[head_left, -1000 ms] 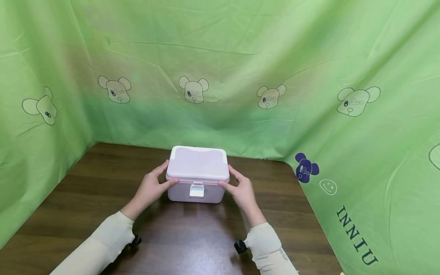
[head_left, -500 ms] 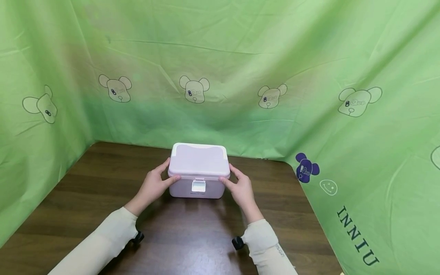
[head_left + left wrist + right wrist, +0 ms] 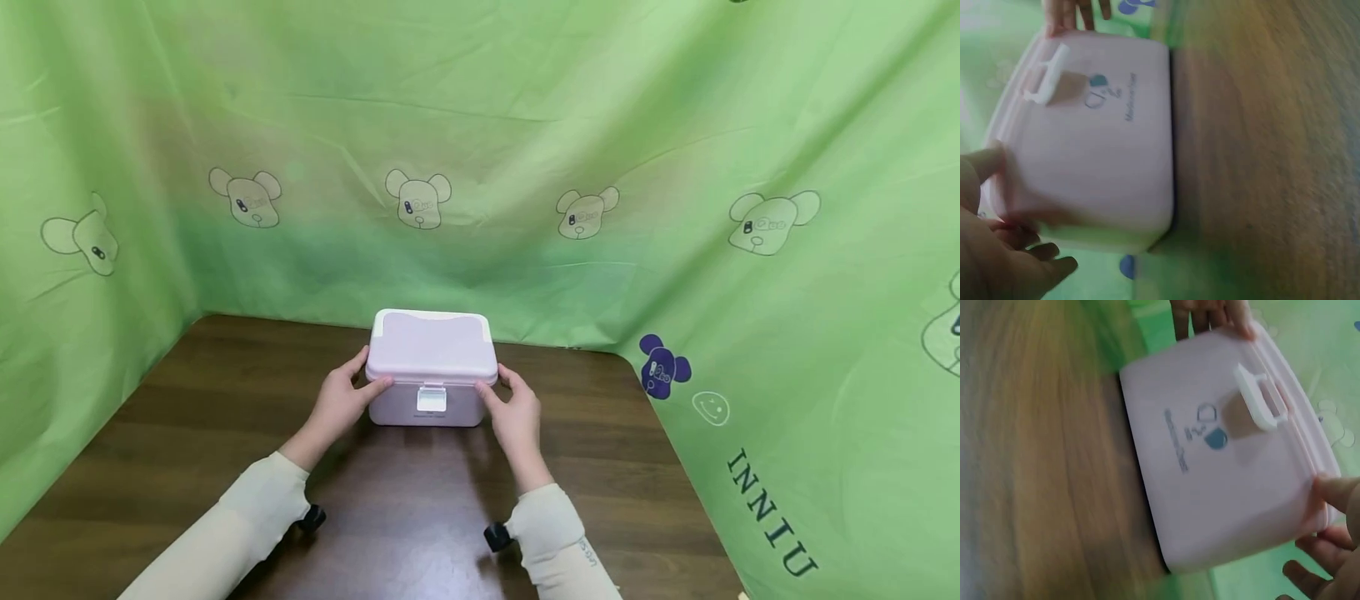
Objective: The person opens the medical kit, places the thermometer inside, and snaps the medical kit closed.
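A pale pink-lavender medicine box [image 3: 431, 354] with its lid down stands on the wooden table. Its white front latch [image 3: 1260, 400] juts outward from the front wall, above a printed pill emblem and lettering. My left hand [image 3: 341, 404] grips the box's left end, thumb on the front at the lid's rim and fingers along the side. On the opposite end my right hand [image 3: 516, 417] holds it the same way, its thumb [image 3: 1335, 490] just at the lid seam. The box's back is hidden.
The dark wooden table [image 3: 225, 417] spreads out around the box. Behind and beside it hangs a green cloth [image 3: 480, 100] printed with bear heads, reaching down to the table's edges. A black wrist camera [image 3: 497, 537] sits under the right sleeve.
Both hands and the box have shifted slightly away, toward the back cloth. The grip on both ends stays about the same, and the lid stays down.
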`<state>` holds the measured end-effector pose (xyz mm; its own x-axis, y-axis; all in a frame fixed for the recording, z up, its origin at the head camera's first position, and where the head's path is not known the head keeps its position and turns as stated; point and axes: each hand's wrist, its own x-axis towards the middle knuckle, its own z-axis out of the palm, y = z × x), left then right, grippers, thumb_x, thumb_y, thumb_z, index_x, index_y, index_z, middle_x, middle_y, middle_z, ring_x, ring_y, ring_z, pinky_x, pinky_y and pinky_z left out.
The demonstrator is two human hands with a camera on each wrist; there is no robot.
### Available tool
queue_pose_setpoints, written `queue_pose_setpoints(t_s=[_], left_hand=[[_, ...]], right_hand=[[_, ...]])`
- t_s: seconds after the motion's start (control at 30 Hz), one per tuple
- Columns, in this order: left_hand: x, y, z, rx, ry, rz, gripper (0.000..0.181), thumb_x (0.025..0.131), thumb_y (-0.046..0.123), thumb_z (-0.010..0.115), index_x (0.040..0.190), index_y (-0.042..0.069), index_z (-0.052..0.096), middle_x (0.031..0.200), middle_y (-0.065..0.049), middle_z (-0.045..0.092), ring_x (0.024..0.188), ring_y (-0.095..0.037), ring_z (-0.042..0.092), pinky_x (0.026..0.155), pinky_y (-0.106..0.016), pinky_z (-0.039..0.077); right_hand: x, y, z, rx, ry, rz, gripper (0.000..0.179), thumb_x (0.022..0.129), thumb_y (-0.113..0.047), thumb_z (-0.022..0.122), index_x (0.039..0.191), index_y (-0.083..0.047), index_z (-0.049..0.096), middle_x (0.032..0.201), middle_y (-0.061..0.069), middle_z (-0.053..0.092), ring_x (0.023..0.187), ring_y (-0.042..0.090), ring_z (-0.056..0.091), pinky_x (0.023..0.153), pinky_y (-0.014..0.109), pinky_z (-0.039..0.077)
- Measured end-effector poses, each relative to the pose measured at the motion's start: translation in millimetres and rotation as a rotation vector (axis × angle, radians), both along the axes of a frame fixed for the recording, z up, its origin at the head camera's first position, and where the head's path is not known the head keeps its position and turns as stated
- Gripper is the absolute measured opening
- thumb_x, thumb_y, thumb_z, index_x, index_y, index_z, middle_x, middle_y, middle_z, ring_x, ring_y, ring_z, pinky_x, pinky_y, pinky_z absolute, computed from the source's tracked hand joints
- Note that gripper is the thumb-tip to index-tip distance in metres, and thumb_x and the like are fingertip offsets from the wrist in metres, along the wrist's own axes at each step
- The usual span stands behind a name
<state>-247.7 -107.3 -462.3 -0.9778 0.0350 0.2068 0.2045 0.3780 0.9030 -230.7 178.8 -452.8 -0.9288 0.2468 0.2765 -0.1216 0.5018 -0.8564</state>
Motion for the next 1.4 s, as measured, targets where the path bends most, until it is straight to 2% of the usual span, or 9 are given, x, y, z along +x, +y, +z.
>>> queue_pose_setpoints(t_s=[0.13,0.33,0.5,0.6,0.67,0.77,1.0,1.2,1.4], left_hand=[[6.0,0.8,1.3,-0.013,-0.031,0.014,0.087,0.092,0.037,0.078,0.158,0.0,0.035,0.159,-0.019,0.04,0.146,-0.038,0.04,0.115,-0.053,0.038],[9.2,-0.2,4.6,-0.063,-0.021,0.029,0.093,0.09,0.039,0.08,0.158,-0.003,0.032,0.16,-0.021,0.039,0.148,-0.037,0.036,0.118,-0.054,0.033],[8.3,-1.0,6.9,-0.092,-0.006,0.061,0.096,0.086,0.041,0.084,0.157,-0.001,0.035,0.159,-0.019,0.041,0.147,-0.037,0.039,0.118,-0.055,0.034],[7.9,-0.4,6.9,-0.094,0.0,0.072,0.095,0.085,0.041,0.084,0.157,-0.001,0.036,0.158,-0.019,0.043,0.146,-0.036,0.041,0.116,-0.055,0.036],[7.6,0.5,6.5,-0.092,0.002,0.077,0.095,0.085,0.042,0.084,0.157,0.0,0.037,0.157,-0.018,0.043,0.145,-0.036,0.042,0.116,-0.054,0.037],[7.3,1.9,5.7,-0.089,0.004,0.081,0.095,0.085,0.043,0.084,0.157,0.001,0.038,0.157,-0.018,0.044,0.145,-0.035,0.043,0.116,-0.054,0.037],[7.3,4.4,4.6,-0.08,-0.001,0.092,0.094,0.083,0.045,0.085,0.156,0.003,0.041,0.155,-0.017,0.046,0.143,-0.035,0.045,0.114,-0.054,0.039],[7.7,5.0,4.3,-0.07,-0.019,0.095,0.094,0.082,0.047,0.086,0.155,0.005,0.044,0.155,-0.015,0.047,0.143,-0.033,0.046,0.112,-0.054,0.041],[8.2,3.6,6.3,-0.078,-0.021,0.092,0.092,0.083,0.047,0.084,0.155,0.006,0.043,0.156,-0.014,0.045,0.14,-0.031,0.049,0.107,-0.052,0.045]], right_hand=[[12.6,-13,-3.1,0.001,0.009,-0.09,0.058,0.087,-0.031,0.083,0.137,-0.006,0.064,0.132,0.012,0.069,0.127,0.03,0.06,0.109,0.048,0.044],[31.6,-40,-5.4,-0.024,0.143,-0.195,0.056,0.083,-0.032,0.087,0.128,-0.005,0.066,0.126,0.013,0.065,0.124,0.033,0.056,0.109,0.048,0.04],[41.9,-71,-16.4,-0.033,0.21,-0.183,0.063,0.076,-0.036,0.091,0.124,-0.007,0.064,0.122,0.01,0.062,0.119,0.03,0.055,0.105,0.047,0.041],[46.0,-89,-24.8,-0.066,0.184,-0.16,0.063,0.074,-0.032,0.093,0.124,-0.007,0.063,0.121,0.009,0.062,0.119,0.029,0.056,0.104,0.046,0.042],[46.5,-98,-30.1,-0.088,0.161,-0.163,0.064,0.072,-0.027,0.094,0.124,-0.008,0.062,0.122,0.009,0.062,0.12,0.028,0.055,0.105,0.046,0.042],[43.8,-110,-36.4,-0.104,0.138,-0.21,0.065,0.069,-0.024,0.096,0.122,-0.011,0.06,0.124,0.008,0.06,0.123,0.029,0.053,0.106,0.045,0.041],[31.1,-124,-46.6,-0.139,0.161,-0.332,0.069,0.063,-0.019,0.099,0.117,-0.01,0.057,0.119,0.009,0.058,0.118,0.034,0.051,0.102,0.046,0.039],[24.2,-131,-52.6,-0.176,0.156,-0.381,0.067,0.065,-0.019,0.098,0.115,-0.011,0.055,0.117,0.009,0.058,0.116,0.033,0.051,0.1,0.046,0.038],[23.1,-140,-51.4,-0.208,0.184,-0.401,0.061,0.069,-0.017,0.095,0.115,-0.009,0.054,0.117,0.012,0.057,0.115,0.034,0.051,0.101,0.045,0.037]])
